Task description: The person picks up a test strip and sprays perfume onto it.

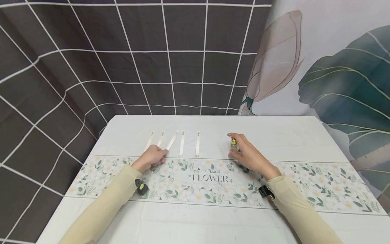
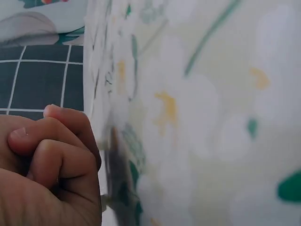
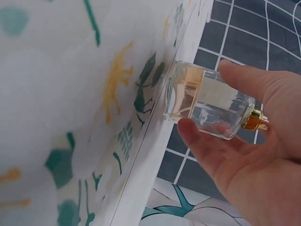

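My left hand (image 1: 152,156) has its fingers curled and pinches the lower end of a slanted white perfume test strip (image 1: 173,139). The left wrist view shows the curled fingers (image 2: 61,160) but hides the strip. Other white strips lie on both sides of it, such as one strip (image 1: 181,143) just right and another strip (image 1: 197,143) farther right. My right hand (image 1: 251,157) grips a clear glass perfume bottle (image 3: 207,101) with a gold neck and pale peach liquid low inside. The bottle stands upright on the table, thumb and fingers on opposite sides.
The white table cover (image 1: 182,220) carries a floral band (image 1: 210,189) printed with "FLOWER" across its middle. A dark gridded curtain (image 1: 146,67) rises behind and on the left; a leaf-patterned curtain (image 1: 329,81) hangs at the right. Dark wrist cameras sit on both wrists.
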